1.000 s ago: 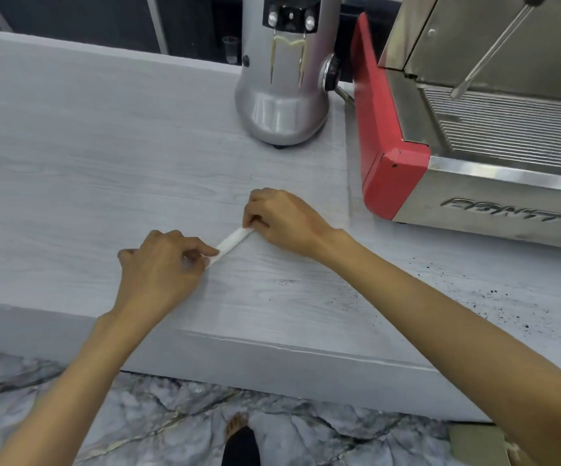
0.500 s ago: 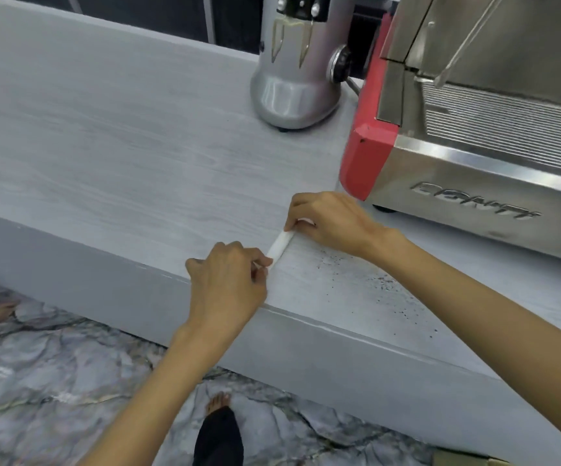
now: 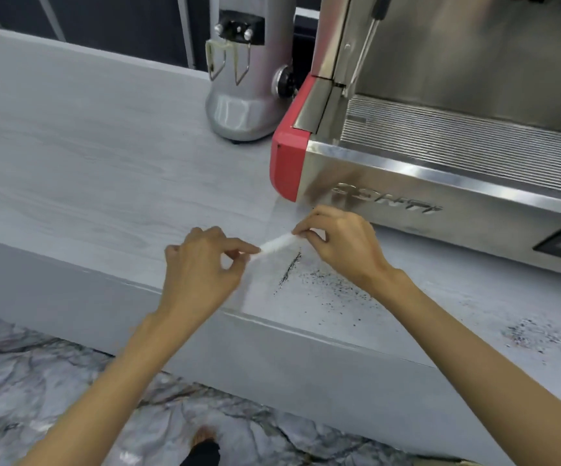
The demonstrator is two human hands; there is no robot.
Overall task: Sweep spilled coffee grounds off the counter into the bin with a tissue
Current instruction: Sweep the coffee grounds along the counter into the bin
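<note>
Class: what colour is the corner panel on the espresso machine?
Red corner panel, clearest in the head view.

Raised lettering on the espresso machine (image 3: 406,183) front panel — blurred, not legible

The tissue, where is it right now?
In the head view the tissue is stretched between the left hand and right hand, over the counter by the dark coffee grounds.

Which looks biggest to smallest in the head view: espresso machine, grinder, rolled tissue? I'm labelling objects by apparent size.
1. espresso machine, cut off by the frame yet largest.
2. grinder, farther back, its top out of view.
3. rolled tissue, smallest, a thin strip with both ends hidden in the left hand and right hand.
</note>
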